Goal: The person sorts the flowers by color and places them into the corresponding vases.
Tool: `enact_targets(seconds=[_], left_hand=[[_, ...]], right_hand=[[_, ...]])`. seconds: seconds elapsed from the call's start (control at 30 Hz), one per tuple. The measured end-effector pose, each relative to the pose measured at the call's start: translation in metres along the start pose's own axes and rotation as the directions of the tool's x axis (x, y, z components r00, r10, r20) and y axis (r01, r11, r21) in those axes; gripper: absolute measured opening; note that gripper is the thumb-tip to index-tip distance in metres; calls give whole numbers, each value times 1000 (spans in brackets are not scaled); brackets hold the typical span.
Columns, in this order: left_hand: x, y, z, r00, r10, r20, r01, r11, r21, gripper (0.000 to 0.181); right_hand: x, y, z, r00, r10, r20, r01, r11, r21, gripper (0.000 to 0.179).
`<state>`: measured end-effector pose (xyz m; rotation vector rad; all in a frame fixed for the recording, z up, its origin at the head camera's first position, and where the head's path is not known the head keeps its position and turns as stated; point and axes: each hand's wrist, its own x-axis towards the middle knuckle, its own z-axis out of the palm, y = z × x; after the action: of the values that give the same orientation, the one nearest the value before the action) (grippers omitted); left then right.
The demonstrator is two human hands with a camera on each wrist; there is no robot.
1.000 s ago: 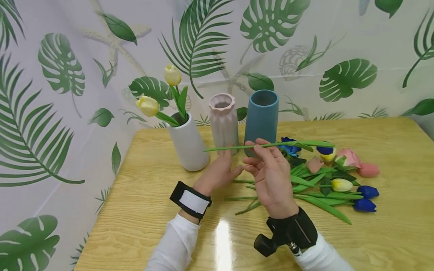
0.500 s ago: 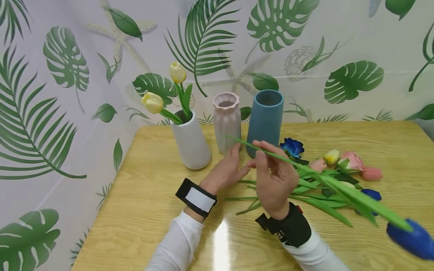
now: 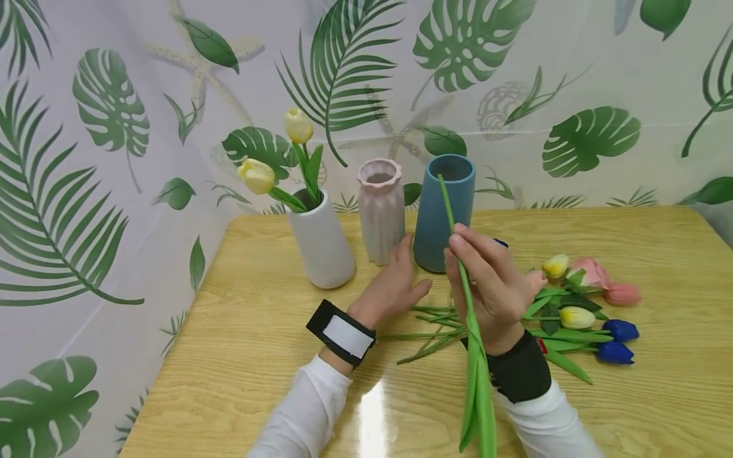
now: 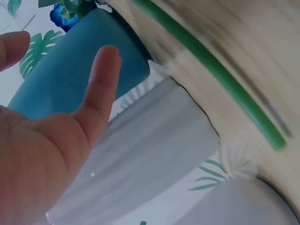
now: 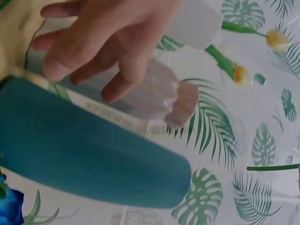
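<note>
My right hand (image 3: 495, 286) pinches the green stem of a blue tulip (image 3: 478, 388), its bare end up before the blue vase's (image 3: 432, 238) mouth. The leaves point towards me; the bloom lies outside the head view. In the right wrist view the stem end (image 5: 276, 168) shows at the right edge. My left hand (image 3: 392, 289) is by the foot of the pink vase (image 3: 380, 219), fingers extended and holding nothing; whether it touches the vase I cannot tell. Its fingers (image 4: 101, 84) appear before the vases in the left wrist view.
Left of the pink vase stands a white vase (image 3: 321, 248) with two yellow tulips (image 3: 256, 176). A pile of flowers lies at the right, including pink tulips (image 3: 623, 294), blue tulips (image 3: 615, 352) and a yellow tulip (image 3: 577, 317). A leaf-printed cloth (image 3: 355, 140) hangs behind the table (image 3: 676, 407).
My right hand has turned the blue tulip from lying crosswise to pointing its stem end up and away, towards the blue vase. My left hand has shifted slightly right.
</note>
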<state>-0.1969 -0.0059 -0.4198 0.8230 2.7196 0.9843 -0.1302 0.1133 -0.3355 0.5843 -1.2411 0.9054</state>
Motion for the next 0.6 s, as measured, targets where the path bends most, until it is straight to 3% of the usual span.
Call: enact_targets(seconds=[0.13, 0.3, 0.47, 0.6], left_hand=[[10, 8, 1, 998, 5, -62, -8, 999, -53, 91], [28, 20, 3, 986, -71, -154, 45, 985, -164, 95], [41, 24, 7, 965, -158, -210, 112, 970, -215, 101], [48, 24, 8, 959, -172, -227, 118, 965, -234, 105]], right_hand=[[4, 15, -2, 1000, 24, 20, -24, 999, -35, 17], [1, 33, -8, 988, 107, 113, -98, 992, -81, 22], [-5, 49, -13, 947, 205, 249, -172, 974, -149, 30], [-4, 74, -12, 904, 292, 314, -234, 949, -210, 28]])
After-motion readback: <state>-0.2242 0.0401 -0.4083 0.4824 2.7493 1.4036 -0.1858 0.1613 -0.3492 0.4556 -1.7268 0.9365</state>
